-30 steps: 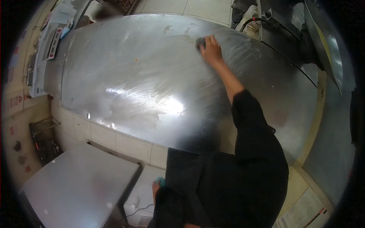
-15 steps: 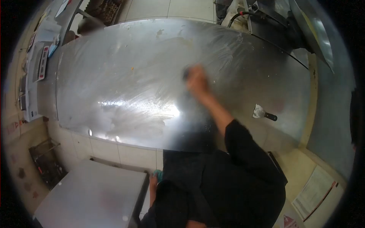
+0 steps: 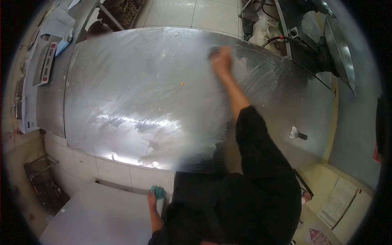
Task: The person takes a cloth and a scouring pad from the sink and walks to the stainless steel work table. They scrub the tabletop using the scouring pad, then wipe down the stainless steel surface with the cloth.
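Observation:
My right hand (image 3: 222, 62) is closed on a dark scouring pad (image 3: 214, 52), pressed to the wet steel table (image 3: 134, 81) close to its far edge. Motion blur hides the pad's details. Cloudy streaks and small bits of residue cover much of the tabletop. Down by my side, my left hand (image 3: 152, 199) grips a crumpled teal cloth (image 3: 158, 192), held above the corner of a pale, flat-topped surface. A scraper (image 3: 299, 134) with a black handle and a smeared blade lies on the right part of the steel table, apart from both hands.
Beside my left arm stands the pale flat-topped surface (image 3: 102, 216). A scale-like device (image 3: 48, 63) sits at the far left. Metal equipment with a large pan-like piece (image 3: 341, 53) rises at the back right. A paper sheet (image 3: 339, 202) hangs at the lower right.
My right hand has moved the scouring pad farther across the table, toward its far edge. My left hand with the teal cloth has come more into view. The camera view has shifted.

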### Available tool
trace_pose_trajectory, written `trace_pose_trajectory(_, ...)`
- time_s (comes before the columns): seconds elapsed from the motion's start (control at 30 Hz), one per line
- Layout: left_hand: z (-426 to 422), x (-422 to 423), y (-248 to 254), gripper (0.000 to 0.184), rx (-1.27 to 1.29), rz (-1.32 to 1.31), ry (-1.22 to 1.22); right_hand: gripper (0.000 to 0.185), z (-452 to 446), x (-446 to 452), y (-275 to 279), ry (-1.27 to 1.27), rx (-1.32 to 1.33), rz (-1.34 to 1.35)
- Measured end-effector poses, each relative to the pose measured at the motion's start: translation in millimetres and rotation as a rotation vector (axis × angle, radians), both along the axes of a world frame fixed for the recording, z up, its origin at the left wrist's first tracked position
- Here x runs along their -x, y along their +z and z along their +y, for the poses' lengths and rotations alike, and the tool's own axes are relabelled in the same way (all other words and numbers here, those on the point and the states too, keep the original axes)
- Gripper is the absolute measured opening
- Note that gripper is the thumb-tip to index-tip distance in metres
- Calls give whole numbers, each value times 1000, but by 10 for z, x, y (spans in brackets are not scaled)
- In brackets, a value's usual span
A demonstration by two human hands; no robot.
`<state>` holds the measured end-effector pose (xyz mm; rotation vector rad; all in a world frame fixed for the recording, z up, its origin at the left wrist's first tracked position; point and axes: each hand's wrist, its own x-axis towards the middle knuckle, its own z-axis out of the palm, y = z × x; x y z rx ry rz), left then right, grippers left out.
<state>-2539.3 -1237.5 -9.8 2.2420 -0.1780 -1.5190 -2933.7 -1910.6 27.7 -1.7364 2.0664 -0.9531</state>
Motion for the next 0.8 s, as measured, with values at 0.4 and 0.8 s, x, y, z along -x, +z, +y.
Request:
trace_pose_trajectory(0.4,-331,186,165,34,-54,136,245,32,-214,179,-22,137,129,374)
trace_pose_trajectory(0.8,-423,143,3,38,-89,29,116,27,-567,26,209,206,34,388)
